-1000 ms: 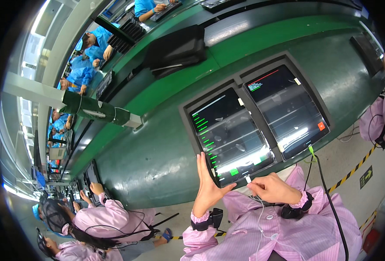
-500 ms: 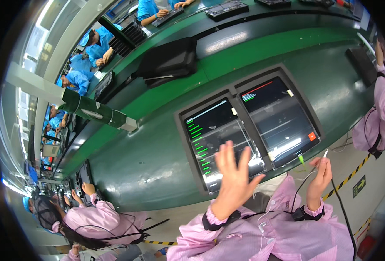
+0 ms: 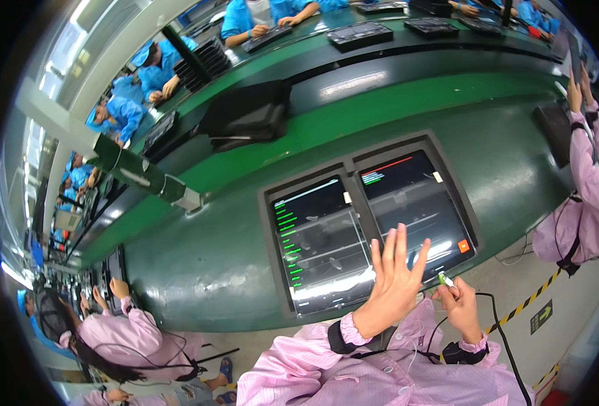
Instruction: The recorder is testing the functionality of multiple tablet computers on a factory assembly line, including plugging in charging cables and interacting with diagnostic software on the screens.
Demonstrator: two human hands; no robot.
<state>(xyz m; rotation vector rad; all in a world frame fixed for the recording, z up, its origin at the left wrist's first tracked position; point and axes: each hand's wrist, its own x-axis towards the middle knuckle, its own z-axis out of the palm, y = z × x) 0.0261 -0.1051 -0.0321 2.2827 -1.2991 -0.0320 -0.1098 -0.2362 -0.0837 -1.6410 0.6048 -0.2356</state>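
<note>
Two tablets with lit screens lie side by side in a dark grey two-bay tray (image 3: 268, 223). Green lines of text run down the left tablet (image 3: 323, 237). The right tablet (image 3: 408, 196) has a red bar on top and an orange square near its lower corner. Over the right tablet's lower part, my left hand (image 3: 389, 287) is open with fingers spread; contact with the glass is unclear. Beside that tablet's near edge, my right hand (image 3: 460, 308) pinches a white cable plug (image 3: 450, 283), which meets a small green piece (image 3: 441, 277). Whether they are joined is unclear.
A black bag (image 3: 249, 111) lies across the green table (image 3: 205, 271). A green-wrapped post (image 3: 144, 179) stands at left. Co-workers in pink sit on both sides; several in blue work along the far line. A black cable (image 3: 506, 345) hangs by my right arm.
My right hand has moved left with the plug, up to the green piece at the tablet's edge. My left hand has shifted from the left tablet to the right one. The view has shifted slightly.
</note>
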